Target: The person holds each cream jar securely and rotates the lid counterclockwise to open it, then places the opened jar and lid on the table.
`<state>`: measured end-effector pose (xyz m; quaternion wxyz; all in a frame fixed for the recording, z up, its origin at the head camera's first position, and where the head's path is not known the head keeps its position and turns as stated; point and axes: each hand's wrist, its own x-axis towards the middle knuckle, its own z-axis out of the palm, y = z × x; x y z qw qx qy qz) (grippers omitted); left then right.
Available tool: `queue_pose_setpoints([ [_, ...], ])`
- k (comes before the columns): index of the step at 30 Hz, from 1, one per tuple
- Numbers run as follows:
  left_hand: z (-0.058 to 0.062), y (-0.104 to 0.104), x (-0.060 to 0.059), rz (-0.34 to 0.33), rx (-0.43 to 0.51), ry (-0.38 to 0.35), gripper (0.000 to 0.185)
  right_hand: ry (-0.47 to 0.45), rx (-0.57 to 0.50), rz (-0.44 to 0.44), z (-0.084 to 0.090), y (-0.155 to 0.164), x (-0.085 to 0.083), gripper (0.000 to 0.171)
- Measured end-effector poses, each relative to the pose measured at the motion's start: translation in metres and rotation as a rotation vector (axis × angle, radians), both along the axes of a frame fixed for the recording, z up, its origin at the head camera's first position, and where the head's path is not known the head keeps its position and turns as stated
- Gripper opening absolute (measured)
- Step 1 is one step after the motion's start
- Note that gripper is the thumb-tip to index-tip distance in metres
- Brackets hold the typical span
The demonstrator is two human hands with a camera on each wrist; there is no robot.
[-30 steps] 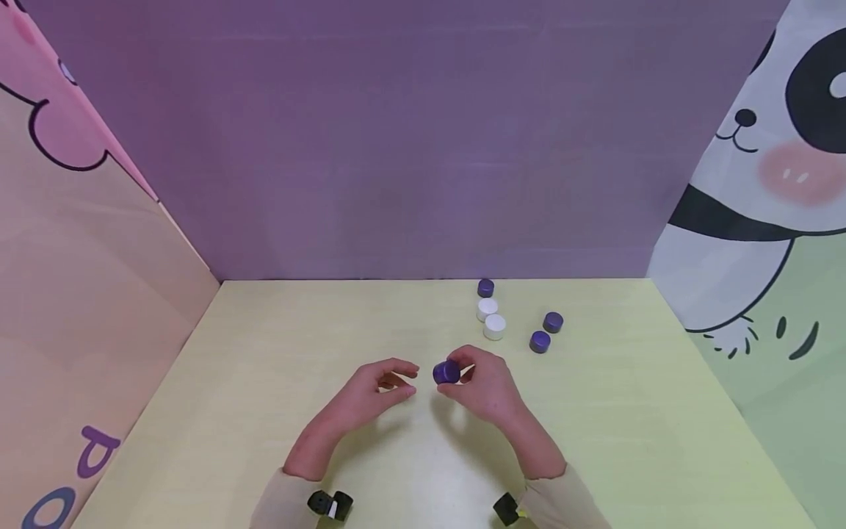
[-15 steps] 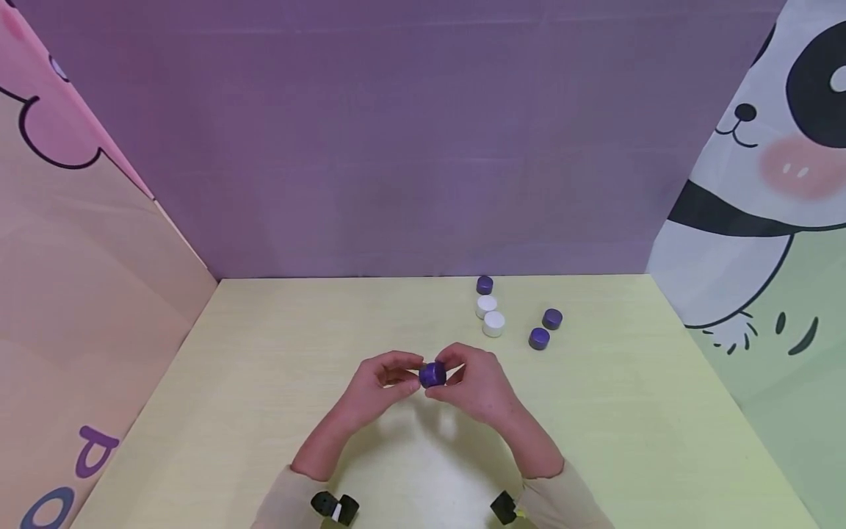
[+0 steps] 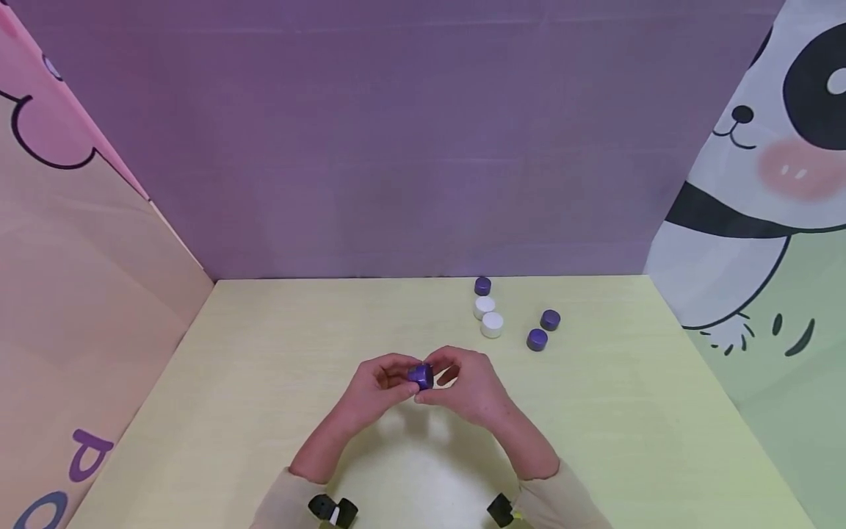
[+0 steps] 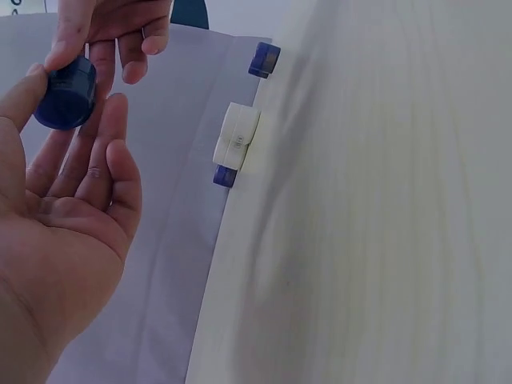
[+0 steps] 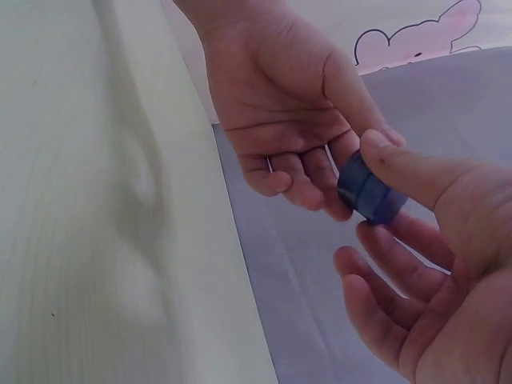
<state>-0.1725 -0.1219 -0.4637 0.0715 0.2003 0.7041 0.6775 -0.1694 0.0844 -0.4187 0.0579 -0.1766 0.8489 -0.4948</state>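
Head view. Held purple piece: one, raised above the surface, pinched between the fingers of the left hand and those of the right hand. Loose purple pieces: three counted; a rear purple piece was placed near the back edge, with a farther side piece and a nearer side piece set just beside each other to the right. White pieces: two counted; a farther white piece and a nearer white piece were lined up in front of the rear purple piece.

Left wrist view. The held purple piece was shown bluer, pinched by thumb and fingers. Two white pieces were recorded; the dark ones could not be surely counted, an overlap being suspected.

Right wrist view. One piece was shown, ringed by a seam; whether two parts were joined could not be told. The step was judged a two-handed transfer or adjustment; a firm hold by one hand, with release or turning by the other, seemed called for.
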Motion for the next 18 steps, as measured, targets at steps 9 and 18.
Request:
queue_pose_setpoints([
  [9,0.0006,-0.0055,-0.0063,0.033,0.007,0.103,0.034,0.051,-0.024,0.108,0.0004,0.0051,-0.0008,0.027],
  [18,0.0079,-0.0072,-0.0017,0.038,-0.024,0.083,0.035,0.059,-0.044,0.074,0.0000,-0.0016,0.0025,0.017],
])
